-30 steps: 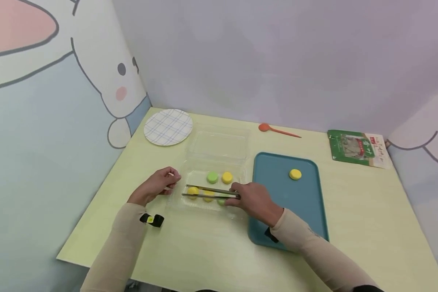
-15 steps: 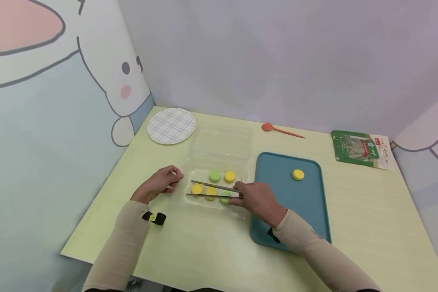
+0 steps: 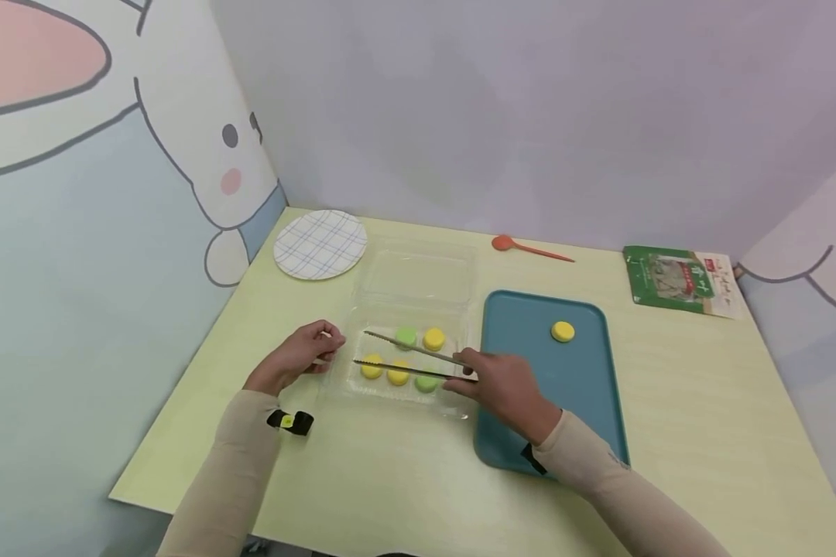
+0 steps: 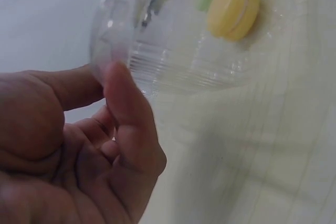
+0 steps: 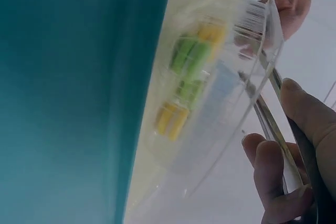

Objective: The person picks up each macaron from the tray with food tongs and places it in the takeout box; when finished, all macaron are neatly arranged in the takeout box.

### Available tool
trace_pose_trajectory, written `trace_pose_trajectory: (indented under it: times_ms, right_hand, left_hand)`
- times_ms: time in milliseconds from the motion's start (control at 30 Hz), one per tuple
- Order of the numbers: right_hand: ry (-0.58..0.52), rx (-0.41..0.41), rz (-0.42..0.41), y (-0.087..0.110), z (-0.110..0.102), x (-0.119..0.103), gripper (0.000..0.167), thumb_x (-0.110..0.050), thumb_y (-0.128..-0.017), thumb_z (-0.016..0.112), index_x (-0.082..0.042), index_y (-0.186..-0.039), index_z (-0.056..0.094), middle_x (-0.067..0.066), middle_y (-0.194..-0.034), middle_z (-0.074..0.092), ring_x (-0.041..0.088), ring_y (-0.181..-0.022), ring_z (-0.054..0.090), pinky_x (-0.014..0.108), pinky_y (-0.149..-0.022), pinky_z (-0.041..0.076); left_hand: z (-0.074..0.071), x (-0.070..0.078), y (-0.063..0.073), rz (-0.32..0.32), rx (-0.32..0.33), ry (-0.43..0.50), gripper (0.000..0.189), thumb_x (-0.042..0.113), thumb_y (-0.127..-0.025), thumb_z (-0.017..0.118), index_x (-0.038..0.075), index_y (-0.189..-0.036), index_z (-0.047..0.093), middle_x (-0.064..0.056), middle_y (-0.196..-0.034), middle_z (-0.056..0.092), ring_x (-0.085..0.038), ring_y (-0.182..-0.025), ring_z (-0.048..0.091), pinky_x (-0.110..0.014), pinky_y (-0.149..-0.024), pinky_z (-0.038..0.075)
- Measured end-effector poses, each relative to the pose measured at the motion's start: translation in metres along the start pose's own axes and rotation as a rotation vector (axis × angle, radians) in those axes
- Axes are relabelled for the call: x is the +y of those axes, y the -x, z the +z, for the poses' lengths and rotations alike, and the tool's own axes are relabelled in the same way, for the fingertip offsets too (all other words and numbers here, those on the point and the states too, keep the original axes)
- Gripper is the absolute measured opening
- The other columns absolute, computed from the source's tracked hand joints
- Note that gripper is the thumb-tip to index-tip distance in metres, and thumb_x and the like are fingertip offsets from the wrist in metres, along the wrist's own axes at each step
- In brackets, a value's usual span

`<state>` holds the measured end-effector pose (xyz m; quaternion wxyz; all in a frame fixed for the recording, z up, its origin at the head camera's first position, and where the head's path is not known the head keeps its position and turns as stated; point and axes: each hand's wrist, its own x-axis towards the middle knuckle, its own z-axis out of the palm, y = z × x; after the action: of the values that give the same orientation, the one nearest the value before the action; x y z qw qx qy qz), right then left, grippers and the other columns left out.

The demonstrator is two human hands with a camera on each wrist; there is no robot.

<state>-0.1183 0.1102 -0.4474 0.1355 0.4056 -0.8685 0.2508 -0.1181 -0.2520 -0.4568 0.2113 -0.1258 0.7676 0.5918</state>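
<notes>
My left hand (image 3: pixel 298 357) pinches the left rim of a clear plastic container (image 4: pixel 178 74) between thumb and finger. Several yellow and green macarons sit in the container in two rows; its hinged lid (image 3: pixel 418 276) lies folded back. My right hand (image 3: pixel 510 389) grips metal tongs (image 3: pixel 426 371), their two arms spread apart over the macarons. Nothing is between the tongs' tips, which hover near the left yellow macaron (image 3: pixel 371 367) and the back green macaron (image 3: pixel 406 336). In the right wrist view, my thumb and fingers hold the tongs (image 5: pixel 269 118) from both sides.
A blue tray (image 3: pixel 546 418) stands right of the container, with one yellow macaron (image 3: pixel 563 332) on it. Behind lie a checked plate (image 3: pixel 320 244), an orange spoon (image 3: pixel 532 250) and a green-and-white food packet (image 3: pixel 683 281). Walls border the table at the back and sides.
The tongs have spread wider, and my right hand has shifted slightly right with them. My left hand stays at the container's rim. The macarons remain in place.
</notes>
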Motion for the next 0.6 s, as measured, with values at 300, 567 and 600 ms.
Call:
trace_pose_trajectory:
  times_ms: [300, 567, 600]
  right_hand:
    - [0.055, 0.035, 0.098, 0.018, -0.025, 0.007, 0.043, -0.03, -0.07, 0.091, -0.012, -0.104, 0.07, -0.001, -0.08, 0.07, 0.008, -0.052, 0.057, 0.02, -0.042, 0.035]
    - [0.079, 0.097, 0.153, 0.042, -0.035, 0.02, 0.046, -0.025, -0.065, 0.095, -0.012, -0.102, 0.071, -0.002, -0.077, 0.07, 0.005, -0.054, 0.059, 0.022, -0.045, 0.041]
    - [0.082, 0.101, 0.167, 0.046, -0.037, 0.022, 0.046, -0.025, -0.064, 0.095, -0.012, -0.101, 0.07, -0.003, -0.075, 0.069, 0.004, -0.054, 0.057, 0.022, -0.046, 0.041]
  left_hand:
    - [-0.003, 0.004, 0.004, -0.005, -0.001, 0.0, 0.019, 0.023, -0.106, 0.055, 0.005, -0.108, 0.051, -0.005, -0.081, 0.048, -0.015, -0.07, 0.048, -0.028, -0.063, 0.048]
    - [0.0, 0.001, 0.002, -0.003, -0.01, -0.003, 0.019, 0.024, -0.105, 0.056, 0.006, -0.106, 0.051, -0.005, -0.081, 0.048, -0.015, -0.07, 0.048, -0.027, -0.064, 0.046]
    - [0.0, 0.001, 0.001, 0.0, -0.014, -0.006, 0.019, 0.024, -0.106, 0.055, 0.006, -0.106, 0.051, -0.005, -0.081, 0.048, -0.015, -0.07, 0.048, -0.027, -0.064, 0.046]
